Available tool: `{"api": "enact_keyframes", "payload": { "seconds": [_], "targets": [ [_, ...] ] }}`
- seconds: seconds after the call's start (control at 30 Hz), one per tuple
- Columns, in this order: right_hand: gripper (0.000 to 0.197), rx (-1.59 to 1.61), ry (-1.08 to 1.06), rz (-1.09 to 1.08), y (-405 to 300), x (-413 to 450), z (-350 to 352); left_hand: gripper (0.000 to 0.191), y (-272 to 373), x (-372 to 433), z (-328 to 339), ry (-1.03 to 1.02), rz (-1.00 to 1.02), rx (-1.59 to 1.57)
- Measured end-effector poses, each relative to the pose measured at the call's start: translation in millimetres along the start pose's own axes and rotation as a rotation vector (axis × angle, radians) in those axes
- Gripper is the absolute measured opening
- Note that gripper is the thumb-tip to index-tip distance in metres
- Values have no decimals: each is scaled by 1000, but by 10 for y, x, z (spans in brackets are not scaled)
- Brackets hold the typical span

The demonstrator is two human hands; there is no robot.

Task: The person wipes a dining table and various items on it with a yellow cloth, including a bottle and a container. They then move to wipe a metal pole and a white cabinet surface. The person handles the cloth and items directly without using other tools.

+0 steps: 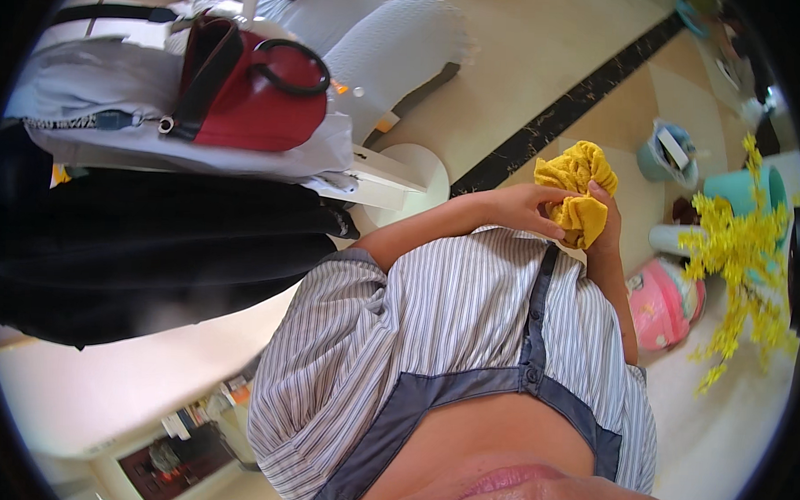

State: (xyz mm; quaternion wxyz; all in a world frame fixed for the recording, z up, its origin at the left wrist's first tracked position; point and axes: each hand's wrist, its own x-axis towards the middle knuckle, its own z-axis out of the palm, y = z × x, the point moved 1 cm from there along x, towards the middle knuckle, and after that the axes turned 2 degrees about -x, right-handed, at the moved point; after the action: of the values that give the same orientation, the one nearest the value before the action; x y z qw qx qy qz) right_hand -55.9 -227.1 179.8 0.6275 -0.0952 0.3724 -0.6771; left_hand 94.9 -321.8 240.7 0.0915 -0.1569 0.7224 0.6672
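Note:
A crumpled yellow cloth [578, 173] is bunched up in front of my chest. My left hand [524, 207] reaches across from the left, its fingers gripping the near side and folds of the cloth. Around the right side of the same cloth is my right hand [607, 221], its thumb resting on top; its other fingers are mostly hidden behind the fabric. The two hands are close together. Part of the cloth bulges out beyond them, above the fingers.
At the left, a red handbag [259, 106] lies on pale clothing, above hanging black garments [162, 248]. A white round base [409, 184] stands on the floor. To the right are a lined waste bin [657, 160], a pink bag [662, 305] and yellow artificial flowers [731, 242].

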Motion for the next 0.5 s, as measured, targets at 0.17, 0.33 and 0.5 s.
{"api": "enact_keyframes", "payload": {
  "seconds": [0.17, 0.33, 0.5],
  "targets": [
    [44, 133, -212, 73, -134, 763, 183, 51, -337, -186, -355, 313, 12, -167],
    [51, 249, -393, 175, -302, 1367, 332, 42, -598, -495, -588, 682, 153, -453],
    [51, 71, -548, 185, -634, 2047, 379, 34, -519, -680, -662, 1194, 87, -726]
  ]
}}
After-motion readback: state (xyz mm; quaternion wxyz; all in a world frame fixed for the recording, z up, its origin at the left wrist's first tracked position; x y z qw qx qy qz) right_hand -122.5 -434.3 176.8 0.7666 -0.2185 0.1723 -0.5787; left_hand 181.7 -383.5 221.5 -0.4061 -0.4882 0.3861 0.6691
